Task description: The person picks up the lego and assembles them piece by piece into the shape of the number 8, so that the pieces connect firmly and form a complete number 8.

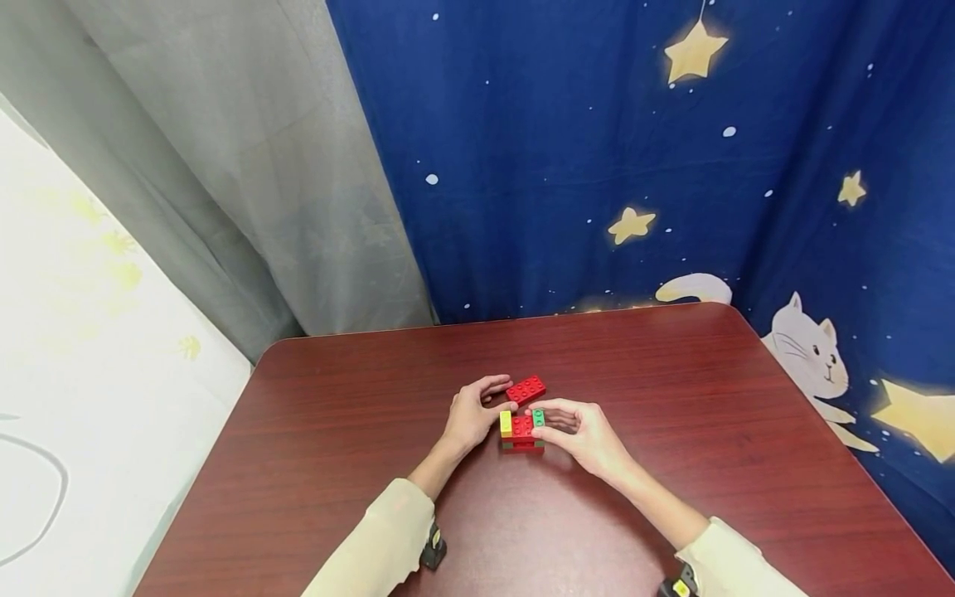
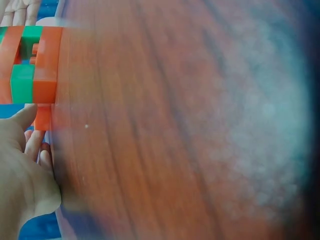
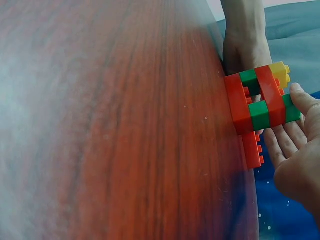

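Note:
A small stack of toy building bricks stands on the table. Its lower red brick (image 3: 238, 105) lies flat, green bricks (image 3: 259, 115) rise from both ends, and another red brick (image 1: 523, 426) bridges them. On top, a yellow brick (image 1: 506, 424) sits at the left end and a green brick (image 1: 538, 417) at the right. My right hand (image 1: 593, 435) pinches that top green brick between thumb and fingers. Behind the stack lies a loose red brick (image 1: 526, 389). My left hand (image 1: 470, 414) is beside its left end, fingers loosely extended, thumb near the yellow brick; contact is unclear.
The brown wooden table (image 1: 358, 398) has rounded far corners. Behind it hang a grey curtain (image 1: 246, 166) and a blue curtain (image 1: 537, 166) with stars. A white patterned surface (image 1: 82, 332) is to the left.

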Tool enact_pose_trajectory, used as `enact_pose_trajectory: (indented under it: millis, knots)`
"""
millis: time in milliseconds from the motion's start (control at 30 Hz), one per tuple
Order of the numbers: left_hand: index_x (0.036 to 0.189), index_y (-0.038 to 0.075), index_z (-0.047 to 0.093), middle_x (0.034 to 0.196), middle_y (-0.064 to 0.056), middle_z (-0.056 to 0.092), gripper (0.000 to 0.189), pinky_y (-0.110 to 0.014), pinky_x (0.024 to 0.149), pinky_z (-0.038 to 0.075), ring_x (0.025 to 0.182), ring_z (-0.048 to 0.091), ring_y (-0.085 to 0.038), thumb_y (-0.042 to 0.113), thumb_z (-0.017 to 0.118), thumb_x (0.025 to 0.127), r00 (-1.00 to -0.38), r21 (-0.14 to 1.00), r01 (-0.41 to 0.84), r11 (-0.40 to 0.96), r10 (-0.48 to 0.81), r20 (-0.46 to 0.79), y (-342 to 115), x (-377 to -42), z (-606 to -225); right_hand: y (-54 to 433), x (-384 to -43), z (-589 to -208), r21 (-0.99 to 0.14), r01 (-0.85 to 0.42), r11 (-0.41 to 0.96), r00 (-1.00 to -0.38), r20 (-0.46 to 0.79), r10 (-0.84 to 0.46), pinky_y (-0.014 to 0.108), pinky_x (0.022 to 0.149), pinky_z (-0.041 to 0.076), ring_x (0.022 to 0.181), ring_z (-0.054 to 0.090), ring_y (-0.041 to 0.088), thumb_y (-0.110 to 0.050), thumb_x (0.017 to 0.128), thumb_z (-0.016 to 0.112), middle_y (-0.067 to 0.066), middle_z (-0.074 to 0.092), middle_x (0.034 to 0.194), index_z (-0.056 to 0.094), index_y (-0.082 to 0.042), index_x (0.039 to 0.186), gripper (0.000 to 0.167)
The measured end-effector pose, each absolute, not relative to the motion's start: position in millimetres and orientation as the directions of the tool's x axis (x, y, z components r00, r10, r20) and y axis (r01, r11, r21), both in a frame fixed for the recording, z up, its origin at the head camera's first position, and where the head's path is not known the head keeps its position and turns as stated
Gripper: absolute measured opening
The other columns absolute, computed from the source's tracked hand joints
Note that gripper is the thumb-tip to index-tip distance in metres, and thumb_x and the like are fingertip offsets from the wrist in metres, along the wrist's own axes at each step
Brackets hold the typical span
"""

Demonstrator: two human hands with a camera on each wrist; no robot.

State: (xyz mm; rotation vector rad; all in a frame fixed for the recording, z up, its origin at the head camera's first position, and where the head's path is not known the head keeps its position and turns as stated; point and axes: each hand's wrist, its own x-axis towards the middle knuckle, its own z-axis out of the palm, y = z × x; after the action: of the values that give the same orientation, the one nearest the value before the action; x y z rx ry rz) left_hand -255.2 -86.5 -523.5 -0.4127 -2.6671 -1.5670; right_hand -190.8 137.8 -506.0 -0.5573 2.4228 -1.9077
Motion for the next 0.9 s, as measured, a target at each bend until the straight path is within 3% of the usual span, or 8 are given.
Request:
enact_pose_trajectory:
  millis: [433,900]
  knots:
    - [0.135,0.015,0.074,0.121,-0.004,0.078,0.050,-0.055,0.111,0.046,0.128,0.066,-0.025,0.019,0.090,0.088,-0.971,0.803,0.229,0.550,0.185,0.150,-82.5,-254.4,-523.5,137.5,-190.2,-504.5,-0.951,-0.243,0.191,-0.944,0.186,-0.274,0.024,0.095,0.057,0.111,0.075,0.028,-0.016,0.091,0.086,0.012,0.077,0.121,0.074,0.000,0.128,0.042]
    - [0.132,0.017,0.075,0.118,-0.003,0.079,0.046,-0.056,0.108,0.047,0.129,0.066,-0.025,0.019,0.089,0.088,-0.967,0.770,0.253,0.586,0.187,0.175,-80.8,-252.3,-522.7,138.2,-188.2,-501.5,-0.951,-0.226,0.212,-0.949,0.166,-0.268,0.024,0.095,0.057,0.111,0.075,0.021,-0.019,0.090,0.087,0.005,0.077,0.121,0.074,-0.002,0.130,0.045]
